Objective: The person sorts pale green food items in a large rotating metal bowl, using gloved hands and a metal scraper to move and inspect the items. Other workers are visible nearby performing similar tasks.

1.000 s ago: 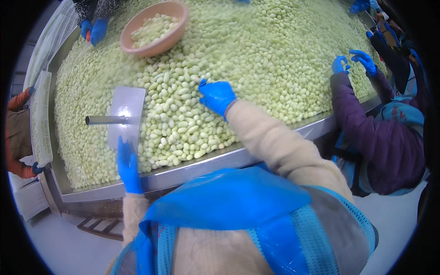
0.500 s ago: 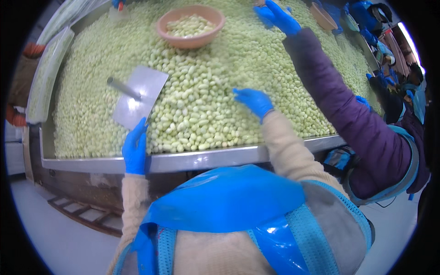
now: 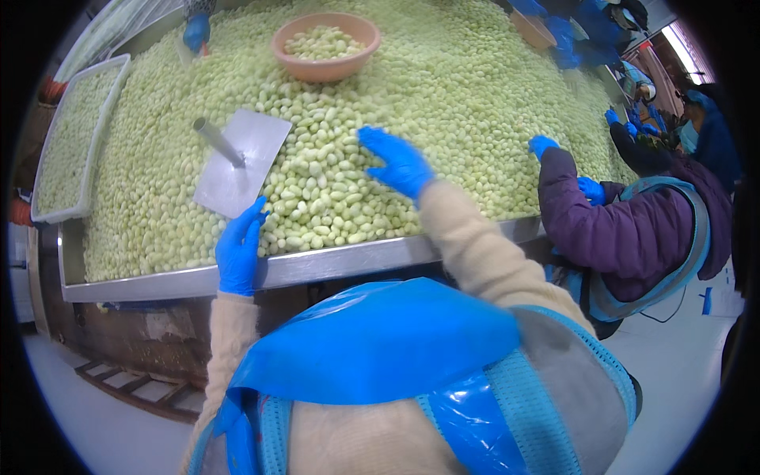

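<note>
Pale green, oval bean-like pieces (image 3: 336,196) fill a wide metal-edged bin in front of me; I cannot tell their exact kind. My left hand (image 3: 240,247), in a blue glove, is at the near rim (image 3: 348,257), its fingers stretched beside the pieces and close to the lower corner of a flat metal plate. That plate (image 3: 257,146) lies tilted on the heap, a round metal handle (image 3: 218,142) rising from it. Over the pieces right of the plate, my blue-gloved right hand (image 3: 398,165) is spread with nothing held.
A pink-orange bowl (image 3: 326,67) with more pieces rests farther back. At left stands a white tray (image 3: 101,162) full of them. A co-worker's purple sleeve (image 3: 602,206) and gloved hand are at right; another gloved hand (image 3: 196,33) is at the far left.
My right hand has swept left over the pieces, toward the plate. My left hand stays near the rim. The purple-sleeved arm has drawn back from the far side.
</note>
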The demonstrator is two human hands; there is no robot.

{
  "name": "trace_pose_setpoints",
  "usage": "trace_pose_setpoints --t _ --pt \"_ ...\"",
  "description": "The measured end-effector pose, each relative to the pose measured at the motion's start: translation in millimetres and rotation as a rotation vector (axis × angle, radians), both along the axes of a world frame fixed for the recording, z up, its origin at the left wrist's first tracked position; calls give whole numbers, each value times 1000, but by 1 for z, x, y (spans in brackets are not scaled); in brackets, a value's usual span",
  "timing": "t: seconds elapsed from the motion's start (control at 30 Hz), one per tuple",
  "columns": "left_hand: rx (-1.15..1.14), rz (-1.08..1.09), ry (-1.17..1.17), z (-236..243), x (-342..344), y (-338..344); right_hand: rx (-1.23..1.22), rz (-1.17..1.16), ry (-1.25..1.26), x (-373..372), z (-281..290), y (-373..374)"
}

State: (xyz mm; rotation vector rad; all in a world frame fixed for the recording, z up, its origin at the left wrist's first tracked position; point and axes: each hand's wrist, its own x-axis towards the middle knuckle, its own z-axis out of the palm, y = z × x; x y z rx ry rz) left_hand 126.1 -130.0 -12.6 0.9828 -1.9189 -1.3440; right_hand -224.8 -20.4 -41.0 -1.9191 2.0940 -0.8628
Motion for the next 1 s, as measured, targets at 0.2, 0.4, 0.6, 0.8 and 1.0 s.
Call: trace_pose_setpoints --t 0.2,0.4,0.6,0.8,1.0 --pt "17 16 22 -7 -11 18 123 131 373 37 -2 -45" --pt "11 213 -241 -5 -31 43 12 308 354 -2 -8 -47" --pt "64 305 -326 -2 -30 43 -25 222 103 -78 -59 -32" --pt "81 356 -346 -4 -28 43 152 -70 451 -232 -59 26" --pt "99 384 -314 -7 -26 44 293 -354 587 -291 -14 44"
